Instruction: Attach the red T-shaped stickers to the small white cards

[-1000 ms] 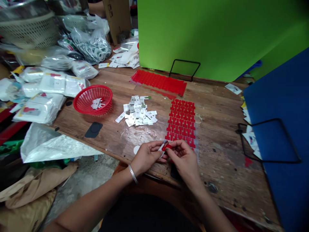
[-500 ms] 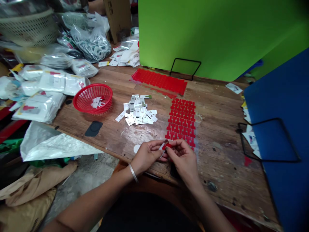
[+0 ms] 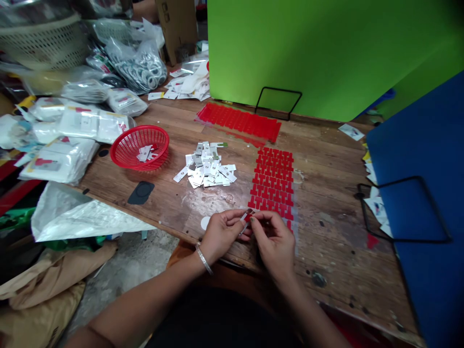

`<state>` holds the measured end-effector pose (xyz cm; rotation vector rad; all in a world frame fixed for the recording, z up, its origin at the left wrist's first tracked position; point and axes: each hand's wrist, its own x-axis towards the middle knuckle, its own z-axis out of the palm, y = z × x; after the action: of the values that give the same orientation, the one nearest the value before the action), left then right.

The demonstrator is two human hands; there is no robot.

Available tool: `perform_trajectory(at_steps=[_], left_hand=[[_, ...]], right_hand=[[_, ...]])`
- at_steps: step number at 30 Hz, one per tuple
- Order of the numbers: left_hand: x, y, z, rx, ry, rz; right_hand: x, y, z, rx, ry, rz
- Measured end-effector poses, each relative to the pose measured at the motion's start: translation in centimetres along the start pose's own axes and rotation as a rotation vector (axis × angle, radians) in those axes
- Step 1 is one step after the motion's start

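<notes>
With fingers of the left hand (image 3: 220, 234) drawn narrow, hold a small white-and-red strip (image 3: 247, 219) by the near left corner of the red cutout sheet (image 3: 272, 182). With right hand (image 3: 277, 242) thumb and forefinger together, pinch at its red part. Have, left of that sheet, heaped white cards (image 3: 206, 169); farther left, a red basket (image 3: 125, 140).

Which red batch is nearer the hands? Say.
The T-shaped pieces, just beyond the right hand; the other batch lies back by the green panel.
</notes>
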<state>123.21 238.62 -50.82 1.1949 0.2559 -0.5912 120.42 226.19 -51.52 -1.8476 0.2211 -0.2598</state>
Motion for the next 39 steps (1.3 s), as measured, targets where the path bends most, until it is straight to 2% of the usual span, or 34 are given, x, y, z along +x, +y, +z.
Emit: perform_trajectory(at_steps=[2,4,20,30,33,36,39], left_hand=[[-0.1,0.1,0.1,-0.013,0.006,-0.003],[-0.1,0.2,0.2,-0.018,0.005,-0.005],[-0.3,0.2,0.6,-0.005,-0.008,0.004],[-0.7,0.1,0.5,0.016,-0.060,0.009],[-0.8,-0.1,0.5,0.007,-0.059,0.001],[-0.9,-0.3,0.6,-0.012,-0.048,-0.016],[-1.0,-0.3,0.6,-0.024,-0.049,-0.023]], right_hand=[[0.3,-0.3,-0.3,-0.112,0.058,-0.110],[0.7,-0.5,-0.5,-0.148,0.067,-0.137],[1.1,-0.1,-0.5,-0.093,0.029,-0.052],[0.8,-0.4,-0.5,-0.060,0.008,-0.001],[0.8,0.0,-0.5,0.056,0.031,0.073],[1.0,0.3,-0.8,0.255,0.064,0.215],[1.1,0.6,-1.3,0.310,-0.103,0.312]])
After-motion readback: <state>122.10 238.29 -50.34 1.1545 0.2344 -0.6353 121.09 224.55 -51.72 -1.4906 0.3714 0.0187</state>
